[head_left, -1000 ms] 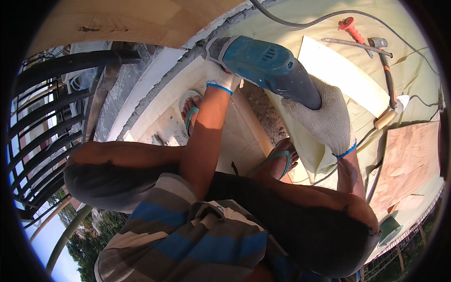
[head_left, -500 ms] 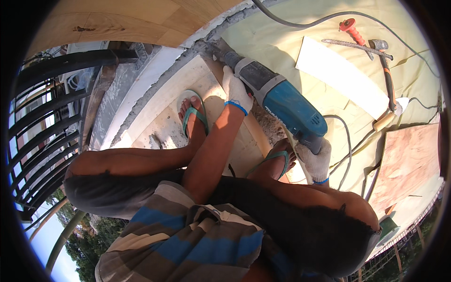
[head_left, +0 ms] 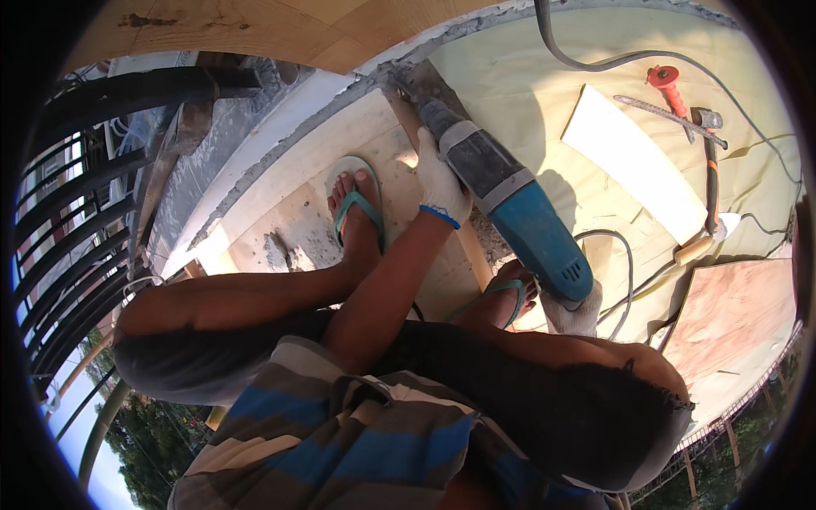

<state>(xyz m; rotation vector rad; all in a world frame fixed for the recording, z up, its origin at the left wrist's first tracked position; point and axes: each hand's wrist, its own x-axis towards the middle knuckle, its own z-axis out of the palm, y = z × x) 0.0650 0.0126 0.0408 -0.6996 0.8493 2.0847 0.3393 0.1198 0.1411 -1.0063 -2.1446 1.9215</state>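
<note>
gripping the blue power drill (head_left: pixel 544 238) by its rear with the right hand (head_left: pixel 573 318); resting the left hand (head_left: pixel 443 183) along its front, cannot tell whether with tightly closed fingers. pointing its tip beyond the left fingers toward a rough grey edge (head_left: pixel 364 85), with a white board (head_left: pixel 633 166) and a hammer (head_left: pixel 711 170) to their right.

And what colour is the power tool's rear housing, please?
The housing is teal blue, clearest in the head view.

The white-gloved left hand (head_left: pixel 441 180) rests against the front of a long blue-and-black power drill (head_left: pixel 520 204); the white-gloved right hand (head_left: pixel 580 314) holds its rear. A red-handled chisel (head_left: pixel 670 90) lies beside an orange-and-black hammer (head_left: pixel 711 174).
</note>
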